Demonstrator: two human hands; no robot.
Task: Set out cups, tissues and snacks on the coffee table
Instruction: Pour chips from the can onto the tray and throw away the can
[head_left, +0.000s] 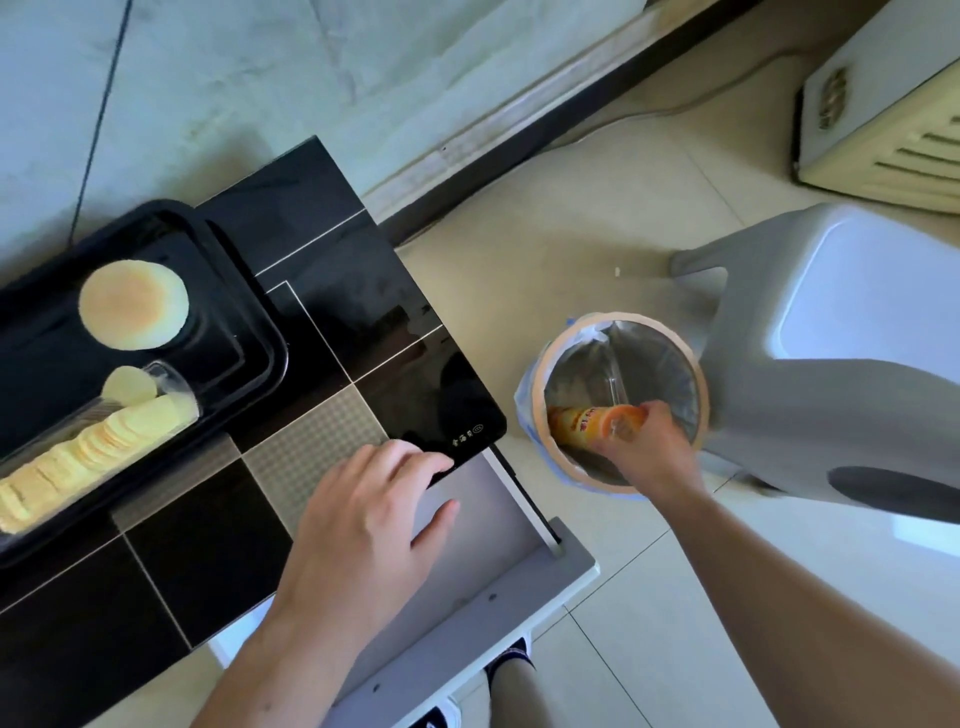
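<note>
Right hand (647, 447) grips the orange snack wrapper (597, 422) over the round lined bin (701, 384); released carelessly, it may miss; left hand (363, 525) rests relaxed, empty.

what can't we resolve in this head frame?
- Orange wrapper in the bin: label blurred, near end hidden by the right hand.
- Bin bottom: dark, covered by hand and wrapper.
- Tray and cracker sleeve: cut off by the left edge.
- Left hand: fingertips rest at the table edge; contact underneath unseen.
- Table icons: too small to read.
</note>
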